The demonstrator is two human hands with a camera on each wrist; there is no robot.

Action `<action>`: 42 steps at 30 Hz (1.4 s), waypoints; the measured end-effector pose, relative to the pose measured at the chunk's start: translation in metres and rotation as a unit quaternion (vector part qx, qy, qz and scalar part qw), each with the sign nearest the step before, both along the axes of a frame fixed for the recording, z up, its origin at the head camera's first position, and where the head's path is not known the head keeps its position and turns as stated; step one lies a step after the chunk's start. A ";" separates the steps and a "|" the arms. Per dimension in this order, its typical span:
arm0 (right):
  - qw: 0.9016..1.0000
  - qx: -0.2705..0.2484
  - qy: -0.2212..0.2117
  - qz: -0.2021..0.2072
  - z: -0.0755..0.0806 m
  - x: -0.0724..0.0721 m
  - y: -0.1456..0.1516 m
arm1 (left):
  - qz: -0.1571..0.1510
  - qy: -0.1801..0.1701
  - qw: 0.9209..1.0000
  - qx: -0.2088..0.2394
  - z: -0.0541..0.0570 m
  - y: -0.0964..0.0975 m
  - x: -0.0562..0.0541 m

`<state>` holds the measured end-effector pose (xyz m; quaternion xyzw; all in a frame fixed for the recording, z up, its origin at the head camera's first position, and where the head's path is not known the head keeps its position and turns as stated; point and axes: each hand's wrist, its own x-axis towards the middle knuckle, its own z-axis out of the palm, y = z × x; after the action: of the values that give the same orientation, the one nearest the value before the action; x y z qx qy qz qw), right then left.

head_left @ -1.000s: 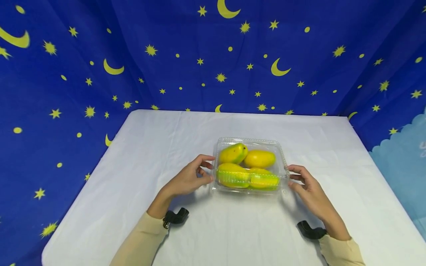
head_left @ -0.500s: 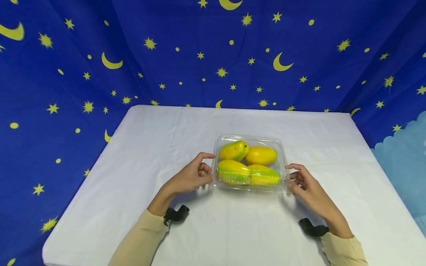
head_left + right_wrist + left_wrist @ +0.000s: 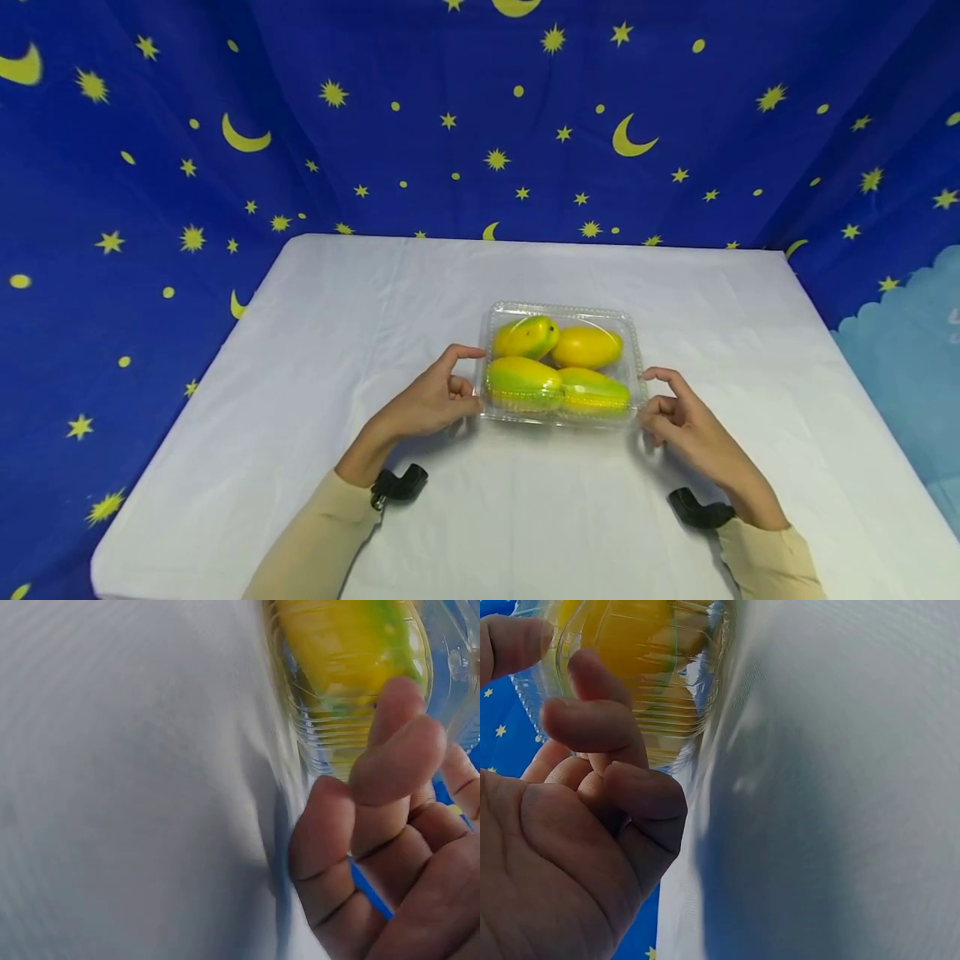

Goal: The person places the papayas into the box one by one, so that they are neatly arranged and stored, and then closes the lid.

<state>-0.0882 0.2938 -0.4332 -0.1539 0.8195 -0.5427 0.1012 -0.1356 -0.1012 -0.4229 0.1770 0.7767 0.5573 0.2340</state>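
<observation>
A clear plastic clamshell box (image 3: pixel 634 342) lies on the white cloth, its lid down or nearly down over several yellow-green mangoes (image 3: pixel 525 383). My left hand (image 3: pixel 427 402) holds the box's left side, index fingertip towards the back and thumb by the front corner. In the left wrist view the fingers (image 3: pixel 592 724) curl beside the ribbed wall. At the right side, my right hand (image 3: pixel 688 429) has its index fingertip against the rim and its thumb and other fingers bunched at the front corner. The right wrist view shows these fingers (image 3: pixel 397 761) close to the wall.
The table (image 3: pixel 375 300) wears a white cloth. A blue curtain (image 3: pixel 420 100) with yellow moons and stars stands behind and at the left. A pale blue cloud shape (image 3: pixel 900 358) is at the right. Both wrists carry black mounts (image 3: pixel 399 483).
The lid's front edge has sunk closer to the box's base. My right thumb and fingers have drawn in at the front corner. The left hand has hardly moved.
</observation>
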 end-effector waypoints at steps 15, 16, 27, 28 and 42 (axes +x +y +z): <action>0.997 -0.071 -0.036 0.021 0.003 -0.001 -0.007 | 0.015 -0.014 1.000 -0.009 0.000 0.006 -0.001; 0.996 -0.081 -0.035 0.024 0.003 -0.001 -0.007 | 0.016 -0.015 1.000 -0.008 0.000 0.007 -0.001; 0.987 -0.153 -0.039 0.013 0.001 -0.002 -0.009 | 0.040 -0.029 0.998 0.034 0.001 0.012 0.000; 0.986 -0.162 -0.040 0.013 0.002 -0.003 -0.010 | 0.040 -0.029 0.998 0.036 0.001 0.012 0.000; 0.983 -0.181 -0.030 -0.006 0.003 -0.001 -0.016 | 0.037 -0.023 0.998 0.041 0.002 0.008 -0.001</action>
<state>-0.0891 0.2783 -0.4301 -0.1487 0.7050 -0.6872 0.0929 -0.1371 -0.0933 -0.4211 0.1448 0.7537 0.6009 0.2232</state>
